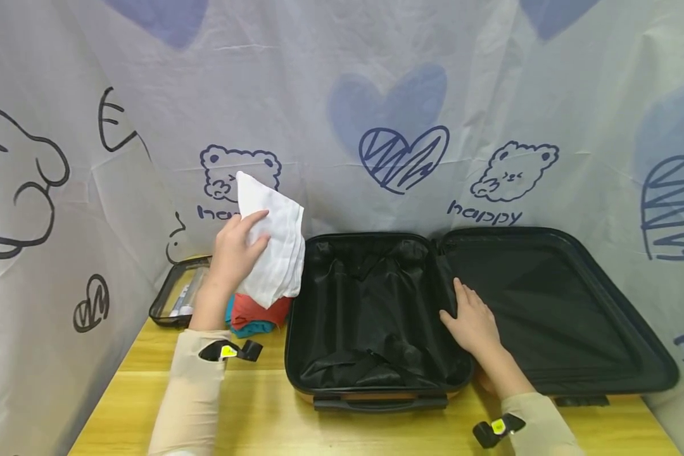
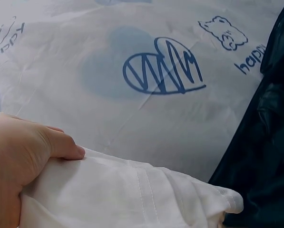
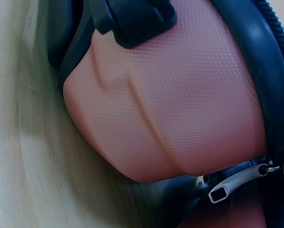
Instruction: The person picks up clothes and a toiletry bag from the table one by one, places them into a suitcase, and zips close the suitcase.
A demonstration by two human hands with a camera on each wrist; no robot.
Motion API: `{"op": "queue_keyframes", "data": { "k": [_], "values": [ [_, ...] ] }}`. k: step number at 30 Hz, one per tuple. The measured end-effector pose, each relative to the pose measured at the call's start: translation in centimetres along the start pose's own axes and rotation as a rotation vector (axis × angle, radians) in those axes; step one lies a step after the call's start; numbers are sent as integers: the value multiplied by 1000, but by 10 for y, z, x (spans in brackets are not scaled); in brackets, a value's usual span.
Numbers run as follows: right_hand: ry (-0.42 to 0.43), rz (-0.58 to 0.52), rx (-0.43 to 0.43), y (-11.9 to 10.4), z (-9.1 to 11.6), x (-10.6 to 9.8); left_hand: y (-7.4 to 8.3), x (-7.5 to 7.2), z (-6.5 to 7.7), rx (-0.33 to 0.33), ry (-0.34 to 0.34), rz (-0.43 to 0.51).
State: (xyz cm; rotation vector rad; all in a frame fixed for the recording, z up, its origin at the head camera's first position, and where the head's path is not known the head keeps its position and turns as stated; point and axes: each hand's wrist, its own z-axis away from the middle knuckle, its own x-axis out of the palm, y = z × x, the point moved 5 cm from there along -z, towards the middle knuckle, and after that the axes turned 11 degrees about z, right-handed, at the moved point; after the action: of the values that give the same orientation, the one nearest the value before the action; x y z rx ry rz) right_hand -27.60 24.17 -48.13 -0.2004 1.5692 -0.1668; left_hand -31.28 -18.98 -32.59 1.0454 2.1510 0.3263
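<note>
Beige left sleeve [image 1: 190, 399], nearest the cam, bears a small black wrist device [image 1: 230, 350]. Beyond it, far L on the wooden surface [image 1: 256, 411]: clear pouch [image 1: 171, 321] w/ black edging, tubes [image 1: 182, 304] inside; forearm covers its R part, any labels too small to read. Next, left hand [image 1: 234, 247] pinches a folded white cloth [image 1: 276, 247] b/w thumb & fingers, held up by the suitcase's L edge; in head view it partly hides a red cloth [image 1: 256, 311] lying on a teal cloth [image 1: 256, 328]. Left-wrist view adds the white cloth's stitched seams; fingertips behind it can't be seen. Centre: open suitcase [image 1: 348, 304], crumpled black lining within, handle [image 1: 379, 404] at front. Right hand [image 1: 472, 320] rests, fingers loosely extended, on its R edge, beside the flat half [image 1: 541, 304]. Only right-wrist view shows the textured pink shell [image 3: 165, 109] well, plus a pale zip pull [image 3: 237, 183]; hand's mostly cut off there.
</note>
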Motion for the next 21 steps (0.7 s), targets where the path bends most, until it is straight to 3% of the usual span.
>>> {"op": "queue_keyframes", "data": {
  "k": [11, 21],
  "values": [
    [18, 12, -8, 0, 0, -1, 22, 16, -11, 38, 0, 62],
    [10, 7, -5, 0, -1, 1, 34, 40, -12, 83, -38, 106]
  ]
}}
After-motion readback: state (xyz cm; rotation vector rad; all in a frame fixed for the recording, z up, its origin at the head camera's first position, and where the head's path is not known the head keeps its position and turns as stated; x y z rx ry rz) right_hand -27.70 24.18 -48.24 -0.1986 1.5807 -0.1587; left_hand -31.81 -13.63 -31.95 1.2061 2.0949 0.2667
